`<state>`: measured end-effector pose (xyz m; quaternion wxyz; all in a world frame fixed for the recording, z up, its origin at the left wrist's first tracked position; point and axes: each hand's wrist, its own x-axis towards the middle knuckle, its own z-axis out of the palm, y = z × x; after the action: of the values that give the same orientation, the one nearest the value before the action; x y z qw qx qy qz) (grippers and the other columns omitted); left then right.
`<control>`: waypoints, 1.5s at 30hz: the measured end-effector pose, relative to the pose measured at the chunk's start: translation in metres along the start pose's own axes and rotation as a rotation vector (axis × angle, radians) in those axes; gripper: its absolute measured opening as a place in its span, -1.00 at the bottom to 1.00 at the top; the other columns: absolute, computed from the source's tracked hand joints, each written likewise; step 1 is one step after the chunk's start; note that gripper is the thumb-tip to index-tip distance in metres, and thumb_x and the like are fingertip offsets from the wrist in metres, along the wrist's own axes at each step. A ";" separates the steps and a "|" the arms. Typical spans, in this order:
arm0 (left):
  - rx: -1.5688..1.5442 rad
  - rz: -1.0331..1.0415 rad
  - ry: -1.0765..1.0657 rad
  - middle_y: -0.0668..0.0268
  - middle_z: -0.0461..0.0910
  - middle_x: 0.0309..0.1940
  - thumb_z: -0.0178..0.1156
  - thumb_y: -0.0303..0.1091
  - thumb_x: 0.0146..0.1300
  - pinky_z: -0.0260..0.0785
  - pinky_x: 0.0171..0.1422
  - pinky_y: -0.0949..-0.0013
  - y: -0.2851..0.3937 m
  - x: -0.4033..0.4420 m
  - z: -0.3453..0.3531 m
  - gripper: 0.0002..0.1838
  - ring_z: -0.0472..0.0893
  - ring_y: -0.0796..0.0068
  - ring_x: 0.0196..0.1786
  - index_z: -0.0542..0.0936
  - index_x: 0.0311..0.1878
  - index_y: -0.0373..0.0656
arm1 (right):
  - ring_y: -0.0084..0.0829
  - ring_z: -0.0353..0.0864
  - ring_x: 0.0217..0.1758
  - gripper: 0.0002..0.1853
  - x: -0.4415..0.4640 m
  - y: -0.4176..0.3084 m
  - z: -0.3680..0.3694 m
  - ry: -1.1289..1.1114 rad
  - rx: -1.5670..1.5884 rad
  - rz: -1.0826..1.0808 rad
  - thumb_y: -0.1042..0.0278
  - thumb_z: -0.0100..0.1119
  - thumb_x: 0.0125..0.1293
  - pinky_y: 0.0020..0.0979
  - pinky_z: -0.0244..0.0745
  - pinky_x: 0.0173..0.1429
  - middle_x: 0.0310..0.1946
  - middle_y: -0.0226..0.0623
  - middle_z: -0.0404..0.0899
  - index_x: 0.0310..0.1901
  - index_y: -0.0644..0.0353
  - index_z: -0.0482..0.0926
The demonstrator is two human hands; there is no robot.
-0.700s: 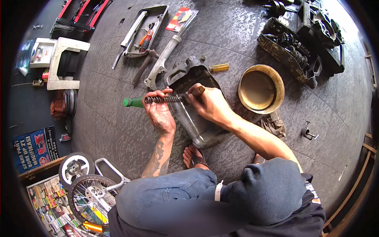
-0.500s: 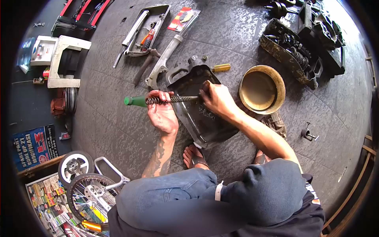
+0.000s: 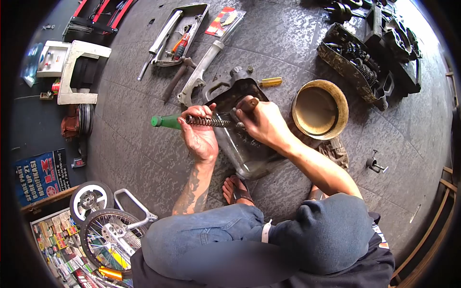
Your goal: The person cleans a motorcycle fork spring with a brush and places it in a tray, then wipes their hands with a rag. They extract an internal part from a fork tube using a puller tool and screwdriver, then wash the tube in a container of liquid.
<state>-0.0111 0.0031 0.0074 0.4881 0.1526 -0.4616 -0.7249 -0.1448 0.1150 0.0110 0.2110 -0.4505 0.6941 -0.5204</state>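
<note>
My left hand [image 3: 199, 132] is closed around the long dark coil spring [image 3: 216, 123], which lies nearly level across my fingers. Its far end reaches my right hand [image 3: 264, 120]. That hand is closed on a brown-handled tool [image 3: 251, 103]; the tool's working end is hidden by my fingers and the spring. Both hands are over a cut-open plastic jerrycan [image 3: 235, 149], with a dark, wet-looking inside. Behind my left hand a green bottle [image 3: 165, 122] with a green cap sticks out to the left.
A round tub [image 3: 343, 108] of murky liquid stands right of the jerrycan. Beyond it lie a yellow-handled screwdriver [image 3: 270, 82], a fork leg [image 3: 201, 72], a hammer [image 3: 177, 79] and a tool tray [image 3: 194, 36]. Greasy engine parts [image 3: 355, 62] sit at the far right, wheels [image 3: 113, 235] at near left.
The spring has slid to the right through my left hand, its near end now closer to my fingers. My right hand has tilted, showing more of the brown handle. The jerrycan's inside shows brighter.
</note>
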 end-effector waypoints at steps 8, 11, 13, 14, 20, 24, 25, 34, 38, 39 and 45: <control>0.083 0.028 0.048 0.26 0.40 -0.30 -0.29 0.07 0.53 0.29 0.30 0.04 -0.003 0.002 0.015 -0.54 0.46 0.35 -0.17 0.39 -0.23 -0.12 | -0.21 0.70 -0.37 -0.86 -0.004 -0.046 -0.026 0.001 0.300 0.006 0.43 0.19 0.26 -0.33 0.55 -0.28 -0.42 -0.13 0.64 -0.27 0.35 0.57; 0.129 0.002 -0.004 0.13 0.49 -0.08 -0.34 0.03 0.53 0.28 0.31 0.04 -0.001 0.003 0.026 -0.54 0.50 0.22 0.05 0.42 -0.07 -0.15 | -0.34 0.71 -0.36 -0.91 -0.004 -0.056 -0.022 0.151 0.497 -0.075 0.49 0.23 0.25 -0.41 0.57 -0.28 -0.35 -0.21 0.66 -0.29 0.34 0.57; 0.136 -0.059 -0.067 0.03 0.51 0.05 -0.38 0.03 0.52 0.27 0.34 0.05 0.002 0.000 0.026 -0.48 0.50 0.10 0.15 0.39 0.15 -0.18 | -0.35 0.71 -0.37 -0.90 -0.005 -0.057 -0.021 0.161 0.527 -0.079 0.48 0.23 0.25 -0.41 0.57 -0.29 -0.33 -0.19 0.66 -0.29 0.34 0.57; 0.136 -0.060 -0.070 0.03 0.51 0.05 -0.38 0.03 0.52 0.27 0.34 0.05 0.001 0.000 0.028 -0.48 0.50 0.10 0.15 0.39 0.15 -0.18 | -0.35 0.71 -0.37 -0.89 -0.005 -0.056 -0.021 0.168 0.556 -0.093 0.47 0.24 0.26 -0.40 0.57 -0.29 -0.31 -0.18 0.66 -0.29 0.35 0.57; 0.199 -0.027 0.000 -0.07 0.47 0.15 -0.31 0.01 0.51 0.15 0.49 0.07 -0.001 0.006 0.026 -0.42 0.47 0.09 0.25 0.41 0.18 -0.34 | -0.28 0.71 -0.39 -0.82 -0.017 -0.014 -0.012 0.131 0.321 0.130 0.40 0.21 0.28 -0.35 0.54 -0.30 -0.41 -0.10 0.65 -0.37 0.36 0.59; 0.135 -0.025 0.004 0.07 0.57 -0.16 -0.27 0.02 0.50 0.31 0.25 0.14 -0.002 0.006 0.012 -0.44 0.55 0.20 -0.07 0.46 0.02 -0.37 | -0.17 0.71 -0.37 -0.80 -0.026 0.015 -0.002 0.109 0.211 0.127 0.37 0.20 0.28 -0.30 0.55 -0.28 -0.40 -0.04 0.65 -0.38 0.37 0.59; 0.126 -0.024 0.099 0.23 0.48 -0.41 -0.27 0.03 0.50 0.36 0.05 0.21 -0.004 0.006 0.018 -0.47 0.48 0.33 -0.30 0.46 -0.09 -0.30 | -0.11 0.69 -0.35 -0.80 -0.027 0.026 0.002 0.052 0.093 0.136 0.36 0.18 0.28 -0.25 0.54 -0.28 -0.41 -0.01 0.63 -0.33 0.37 0.57; 0.034 0.038 -0.037 0.35 0.33 -0.36 -0.08 0.17 0.43 0.22 -0.24 0.35 -0.006 0.001 0.013 -0.58 0.30 0.50 -0.41 0.37 -0.05 -0.03 | 0.07 0.62 -0.34 -0.81 -0.015 0.045 0.008 -0.077 -0.284 -0.027 0.37 0.13 0.28 -0.08 0.54 -0.25 -0.45 0.01 0.57 -0.15 0.29 0.48; 0.088 0.049 -0.100 0.30 0.37 -0.22 0.00 0.04 0.44 0.32 -0.16 0.32 -0.006 0.002 0.011 -0.66 0.42 0.43 -0.30 0.37 -0.04 -0.05 | 0.04 0.64 -0.30 -0.85 -0.004 0.060 0.016 -0.123 -0.311 -0.066 0.38 0.12 0.28 -0.08 0.56 -0.21 -0.41 0.00 0.59 -0.18 0.25 0.49; 0.142 0.070 -0.095 0.29 0.37 -0.21 -0.02 0.01 0.46 0.35 -0.11 0.29 -0.007 0.003 0.013 -0.67 0.43 0.41 -0.28 0.39 -0.05 -0.07 | 0.03 0.64 -0.29 -0.83 -0.002 0.059 0.014 -0.165 -0.359 -0.079 0.37 0.15 0.27 -0.08 0.55 -0.20 -0.42 0.05 0.59 -0.21 0.28 0.49; 0.118 -0.005 -0.078 0.02 0.48 0.05 -0.20 -0.03 0.51 0.32 0.36 -0.01 0.001 0.004 0.006 -0.57 0.52 0.06 0.16 0.42 0.02 -0.24 | -0.23 0.66 -0.49 -0.82 0.004 -0.005 -0.024 0.099 0.195 0.110 0.39 0.18 0.30 -0.31 0.52 -0.33 -0.50 -0.05 0.64 -0.26 0.38 0.56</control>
<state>-0.0167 0.0028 0.0121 0.4580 0.1540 -0.5218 -0.7030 -0.1637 0.1242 0.0251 0.2477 -0.3628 0.6734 -0.5946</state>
